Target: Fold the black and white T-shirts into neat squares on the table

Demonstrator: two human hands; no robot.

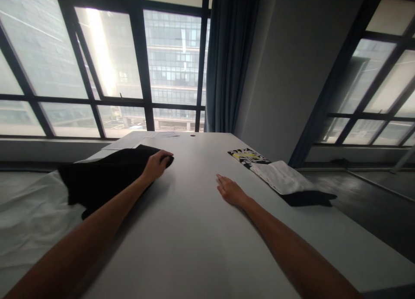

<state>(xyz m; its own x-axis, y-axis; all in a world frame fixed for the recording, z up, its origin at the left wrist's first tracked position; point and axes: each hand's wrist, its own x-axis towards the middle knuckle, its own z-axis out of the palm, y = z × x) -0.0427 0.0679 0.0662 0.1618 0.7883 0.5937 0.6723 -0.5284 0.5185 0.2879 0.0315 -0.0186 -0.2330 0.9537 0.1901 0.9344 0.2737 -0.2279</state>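
Note:
A black cloth [110,173] spreads over the left side of the white table [194,238], its far edge raised in folds. My left hand [156,165] is closed on the right end of this cloth, fingers curled over a small dark fold. The cloth's exact kind cannot be made out. Over the middle of the table, my right hand [229,190] holds nothing, its fingers loosely stretched toward the left. Whether its fingertips touch the tabletop is hard to tell.
On the right edge lie folded cloths: a black, white and yellow patterned one [248,156], a white one [282,177] and a black one [308,198]. White fabric [35,221] fills the left. Papers [129,139] lie at the far end, before windows and a blue curtain [227,61].

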